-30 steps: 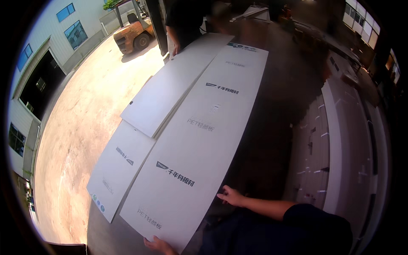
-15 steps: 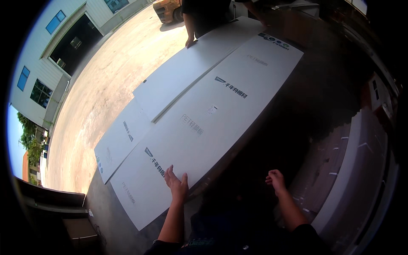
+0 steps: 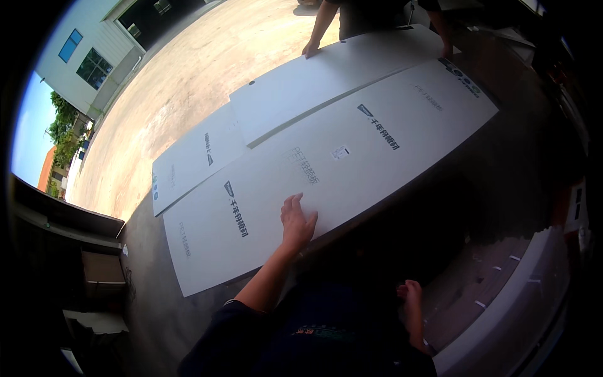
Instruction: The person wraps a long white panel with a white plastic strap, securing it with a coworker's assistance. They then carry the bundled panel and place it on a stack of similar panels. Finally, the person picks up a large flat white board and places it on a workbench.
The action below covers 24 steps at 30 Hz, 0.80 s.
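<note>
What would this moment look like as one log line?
left hand: flat on big white board | right hand: free, low by body | second board: co-worker's hand on far end

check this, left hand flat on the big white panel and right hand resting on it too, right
Not quite. The left hand does lie flat on the panel, but the right hand hangs off it, down in the shadow near the person's body. The head view shows this.

Left hand [image 3: 297, 221] flat (fingers spread), right hand [image 3: 411, 295] lowered
</note>
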Each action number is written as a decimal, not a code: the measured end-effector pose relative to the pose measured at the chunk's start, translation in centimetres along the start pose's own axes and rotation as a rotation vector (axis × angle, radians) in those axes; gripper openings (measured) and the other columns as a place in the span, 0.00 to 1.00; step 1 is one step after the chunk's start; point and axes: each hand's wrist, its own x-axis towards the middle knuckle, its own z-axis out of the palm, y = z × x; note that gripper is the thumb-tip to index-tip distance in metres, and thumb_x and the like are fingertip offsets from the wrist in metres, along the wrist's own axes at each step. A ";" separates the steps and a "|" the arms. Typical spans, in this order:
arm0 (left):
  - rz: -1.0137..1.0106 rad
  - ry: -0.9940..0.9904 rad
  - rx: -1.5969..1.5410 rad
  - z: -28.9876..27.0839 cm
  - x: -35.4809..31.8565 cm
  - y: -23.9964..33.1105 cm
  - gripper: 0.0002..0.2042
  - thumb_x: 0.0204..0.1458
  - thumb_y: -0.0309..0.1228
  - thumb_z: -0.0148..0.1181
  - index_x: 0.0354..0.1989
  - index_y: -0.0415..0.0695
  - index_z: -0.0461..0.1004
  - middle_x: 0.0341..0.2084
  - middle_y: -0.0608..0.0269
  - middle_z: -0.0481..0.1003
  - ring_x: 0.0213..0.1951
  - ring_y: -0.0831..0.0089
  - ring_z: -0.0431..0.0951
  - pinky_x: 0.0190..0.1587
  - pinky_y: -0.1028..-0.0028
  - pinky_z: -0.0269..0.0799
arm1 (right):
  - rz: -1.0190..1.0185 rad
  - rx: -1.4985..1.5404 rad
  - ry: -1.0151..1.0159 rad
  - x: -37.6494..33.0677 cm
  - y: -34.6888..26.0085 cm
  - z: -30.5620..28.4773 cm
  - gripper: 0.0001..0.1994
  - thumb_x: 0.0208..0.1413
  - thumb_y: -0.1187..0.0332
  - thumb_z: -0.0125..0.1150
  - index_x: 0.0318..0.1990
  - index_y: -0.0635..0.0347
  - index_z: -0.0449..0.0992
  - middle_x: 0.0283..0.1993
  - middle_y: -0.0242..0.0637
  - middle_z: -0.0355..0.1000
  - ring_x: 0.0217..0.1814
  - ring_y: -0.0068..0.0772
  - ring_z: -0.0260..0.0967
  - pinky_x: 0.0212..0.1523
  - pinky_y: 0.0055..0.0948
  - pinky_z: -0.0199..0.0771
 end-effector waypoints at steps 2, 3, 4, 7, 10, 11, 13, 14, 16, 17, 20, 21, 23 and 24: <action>0.015 0.001 -0.029 1.1 1.4 1.0 0.30 0.48 0.34 0.62 0.59 0.39 0.60 0.57 0.46 0.60 0.58 0.48 0.60 0.62 0.55 0.55 | -0.004 -0.056 -0.008 1.5 -0.6 -0.7 0.07 0.61 0.64 0.54 0.42 0.56 0.71 0.31 0.39 0.74 0.28 0.33 0.74 0.28 0.31 0.76; 0.019 0.015 -0.023 2.0 2.1 1.4 0.29 0.48 0.34 0.62 0.59 0.38 0.61 0.57 0.47 0.62 0.58 0.48 0.61 0.61 0.55 0.56 | -0.009 -0.084 -0.004 1.7 -1.0 -1.4 0.08 0.61 0.64 0.54 0.43 0.56 0.71 0.30 0.39 0.74 0.28 0.33 0.74 0.27 0.31 0.76; 0.023 0.025 -0.016 2.6 2.8 1.9 0.28 0.48 0.34 0.61 0.58 0.38 0.63 0.56 0.47 0.63 0.57 0.48 0.62 0.60 0.55 0.57 | -0.164 -0.181 -0.017 3.7 0.2 -3.1 0.08 0.61 0.64 0.54 0.43 0.56 0.71 0.30 0.39 0.73 0.28 0.33 0.73 0.27 0.32 0.76; -0.017 -0.025 0.067 4.1 5.0 2.9 0.26 0.48 0.34 0.61 0.56 0.40 0.66 0.54 0.50 0.65 0.56 0.51 0.63 0.60 0.56 0.57 | -0.042 -0.102 -0.013 6.8 -2.0 -5.8 0.08 0.61 0.64 0.54 0.44 0.55 0.70 0.30 0.39 0.72 0.28 0.34 0.73 0.27 0.33 0.75; -0.077 -0.031 0.089 4.5 6.8 3.9 0.23 0.47 0.33 0.60 0.53 0.40 0.69 0.52 0.51 0.68 0.55 0.52 0.64 0.60 0.57 0.58 | 0.069 -0.109 0.039 7.3 -6.8 -6.2 0.08 0.60 0.64 0.54 0.44 0.53 0.70 0.30 0.38 0.71 0.27 0.35 0.72 0.26 0.35 0.74; -0.094 -0.024 0.081 4.7 7.2 4.2 0.23 0.47 0.33 0.61 0.52 0.40 0.70 0.51 0.52 0.69 0.55 0.52 0.64 0.59 0.57 0.58 | 0.065 -0.127 0.030 8.0 -8.0 -6.3 0.08 0.60 0.64 0.54 0.44 0.53 0.70 0.31 0.38 0.71 0.27 0.35 0.71 0.26 0.35 0.73; -0.101 -0.016 0.065 5.2 8.1 4.5 0.22 0.47 0.33 0.60 0.52 0.40 0.69 0.51 0.52 0.69 0.54 0.52 0.65 0.59 0.57 0.59 | 0.058 -0.165 0.015 9.5 -10.9 -6.8 0.08 0.60 0.64 0.54 0.44 0.52 0.70 0.31 0.37 0.71 0.27 0.34 0.70 0.26 0.35 0.73; -0.101 -0.014 0.052 5.5 8.6 4.8 0.22 0.47 0.33 0.60 0.52 0.40 0.69 0.51 0.52 0.69 0.54 0.52 0.65 0.59 0.58 0.59 | -0.164 -0.339 -0.014 10.7 -10.5 -7.9 0.08 0.60 0.64 0.54 0.44 0.51 0.70 0.31 0.37 0.71 0.27 0.33 0.70 0.26 0.34 0.73; -0.113 -0.009 0.018 5.8 9.8 5.5 0.22 0.48 0.34 0.60 0.52 0.40 0.69 0.50 0.52 0.69 0.53 0.52 0.65 0.58 0.58 0.59 | -0.410 -0.542 0.004 12.1 -11.6 -8.1 0.07 0.60 0.64 0.54 0.44 0.51 0.71 0.30 0.35 0.71 0.26 0.30 0.69 0.27 0.32 0.72; -0.100 -0.017 0.000 6.1 10.3 6.1 0.21 0.49 0.34 0.60 0.52 0.40 0.69 0.50 0.52 0.69 0.53 0.52 0.65 0.58 0.58 0.59 | -0.361 -0.526 0.002 12.6 -12.3 -8.0 0.07 0.60 0.63 0.54 0.44 0.51 0.71 0.30 0.35 0.71 0.26 0.30 0.70 0.27 0.31 0.72; -0.140 0.012 -0.013 6.1 11.0 7.1 0.20 0.50 0.33 0.60 0.52 0.40 0.69 0.50 0.52 0.69 0.53 0.52 0.65 0.58 0.57 0.59 | -0.123 -0.470 -0.026 12.4 -19.0 -3.7 0.07 0.61 0.63 0.54 0.43 0.52 0.72 0.30 0.34 0.72 0.27 0.28 0.72 0.28 0.28 0.73; -0.137 0.021 -0.022 6.2 11.2 7.3 0.20 0.50 0.33 0.60 0.52 0.40 0.69 0.50 0.52 0.68 0.53 0.52 0.65 0.58 0.58 0.59 | 0.013 -0.404 -0.010 11.9 -21.0 -2.7 0.07 0.61 0.63 0.53 0.43 0.52 0.72 0.31 0.34 0.73 0.28 0.28 0.72 0.28 0.28 0.73; -0.127 0.028 -0.044 6.6 11.8 7.9 0.20 0.50 0.33 0.60 0.52 0.40 0.69 0.50 0.51 0.68 0.53 0.52 0.64 0.59 0.58 0.58 | 0.008 -0.409 -0.064 14.2 -21.0 -3.4 0.07 0.61 0.64 0.54 0.43 0.53 0.72 0.31 0.35 0.73 0.29 0.28 0.73 0.28 0.27 0.73; -0.126 0.041 -0.034 6.7 12.2 8.5 0.20 0.50 0.32 0.60 0.52 0.40 0.68 0.49 0.51 0.68 0.53 0.51 0.64 0.59 0.58 0.58 | 0.011 -0.416 -0.096 15.2 -20.7 -3.8 0.07 0.61 0.64 0.54 0.43 0.53 0.72 0.32 0.35 0.73 0.29 0.29 0.74 0.28 0.27 0.73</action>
